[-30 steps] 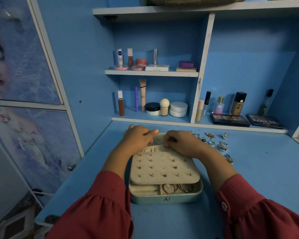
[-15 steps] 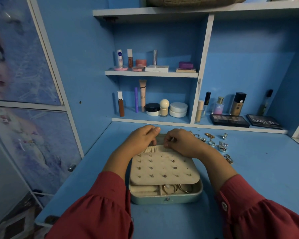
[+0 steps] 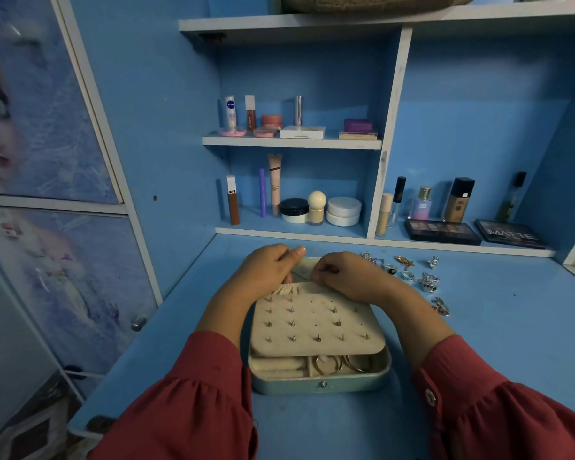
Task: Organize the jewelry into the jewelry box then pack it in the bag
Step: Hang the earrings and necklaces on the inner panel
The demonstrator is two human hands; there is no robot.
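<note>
A pale green jewelry box lies open on the blue desk. Its cream earring panel carries several studs and covers most of the tray. Gold hoops show in a front compartment. My left hand curls its fingers over the ruched pocket edge at the far side, thumb stretched right. My right hand is beside it with fingertips pinched together; whatever it pinches is hidden. Several loose rings and other jewelry pieces lie on the desk to the right of the box.
Cosmetics stand on the shelves behind: tubes and jars, bottles, two dark palettes. A bag lies on the top shelf. A cabinet door with a knob is to the left.
Both hands stay at the far edge of the box. My left thumb has lifted slightly and stretched toward the right hand.
</note>
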